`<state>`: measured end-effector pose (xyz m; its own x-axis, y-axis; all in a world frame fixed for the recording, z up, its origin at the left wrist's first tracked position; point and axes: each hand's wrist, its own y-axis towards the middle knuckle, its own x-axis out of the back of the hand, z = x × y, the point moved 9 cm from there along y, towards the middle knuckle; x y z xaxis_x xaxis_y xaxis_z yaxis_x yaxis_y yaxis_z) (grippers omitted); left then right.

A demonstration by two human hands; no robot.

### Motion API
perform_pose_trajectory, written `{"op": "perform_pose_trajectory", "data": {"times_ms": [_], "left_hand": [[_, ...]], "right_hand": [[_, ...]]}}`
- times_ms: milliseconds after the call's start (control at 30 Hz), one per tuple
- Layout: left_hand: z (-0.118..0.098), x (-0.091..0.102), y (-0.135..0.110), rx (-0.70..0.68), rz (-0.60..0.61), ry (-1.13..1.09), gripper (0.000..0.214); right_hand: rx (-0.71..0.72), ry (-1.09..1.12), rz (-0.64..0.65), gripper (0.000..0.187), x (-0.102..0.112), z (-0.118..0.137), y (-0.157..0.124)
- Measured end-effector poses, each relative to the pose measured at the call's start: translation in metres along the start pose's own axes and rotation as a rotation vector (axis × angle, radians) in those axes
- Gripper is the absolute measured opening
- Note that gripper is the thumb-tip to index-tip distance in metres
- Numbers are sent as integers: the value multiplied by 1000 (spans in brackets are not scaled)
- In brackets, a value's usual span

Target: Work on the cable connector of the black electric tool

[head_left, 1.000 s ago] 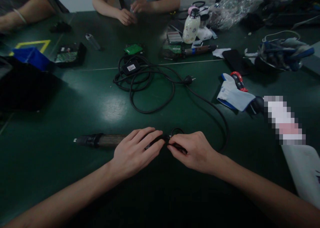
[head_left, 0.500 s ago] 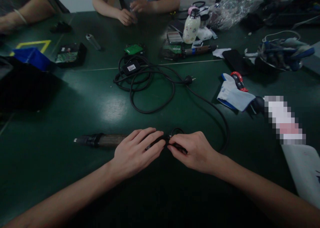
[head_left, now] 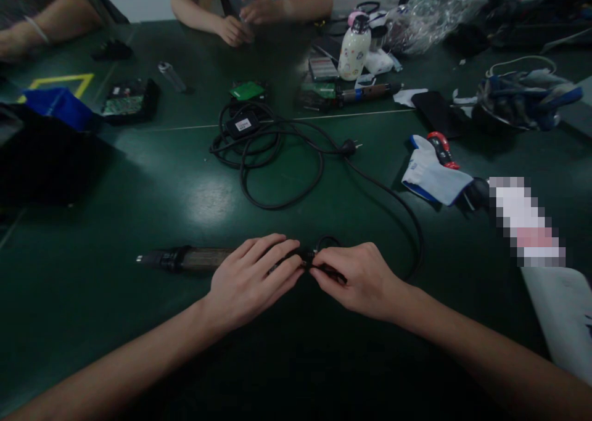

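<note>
An electric screwdriver (head_left: 201, 259), dark with a brownish barrel, lies on the green table with its bit toward the left. My left hand (head_left: 254, 276) is closed over its rear half, covering that part. Just right of it, my right hand (head_left: 363, 279) pinches a thin black cable at the screwdriver's tail end. The fingertips of both hands nearly meet there, and the small parts between them are mostly hidden. From beneath my right hand the black power cord (head_left: 414, 214) curves up to a loose coil with a plug (head_left: 350, 147).
Behind the coil lie a labelled black box (head_left: 243, 125) and a circuit board (head_left: 247, 91). A glove (head_left: 435, 171), a phone (head_left: 437, 113) and a bowl of gloves (head_left: 515, 103) are at the right. A bottle (head_left: 354, 50) stands farther back. Another person's hands (head_left: 245, 17) are across the table.
My left fingertips have shifted very slightly left, showing a little more of the tail end. The right hand keeps its pinch in the same place.
</note>
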<state>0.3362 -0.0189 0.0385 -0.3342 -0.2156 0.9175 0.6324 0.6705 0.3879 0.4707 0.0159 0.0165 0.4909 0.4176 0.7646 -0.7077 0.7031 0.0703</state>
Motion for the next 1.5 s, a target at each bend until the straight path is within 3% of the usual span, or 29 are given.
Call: {"op": "perform_pose_trajectory", "data": {"times_ms": [433, 967, 1500], "left_hand": [[-3, -3, 0, -28, 48, -3, 28], [1, -2, 0, 17, 10, 27, 26], [-2, -1, 0, -22, 20, 33, 25]], "right_hand": [[-2, 0, -2, 13, 0, 0, 0], [11, 4, -18, 14, 1, 0, 0], [5, -9, -10, 13, 2, 2, 1]]}}
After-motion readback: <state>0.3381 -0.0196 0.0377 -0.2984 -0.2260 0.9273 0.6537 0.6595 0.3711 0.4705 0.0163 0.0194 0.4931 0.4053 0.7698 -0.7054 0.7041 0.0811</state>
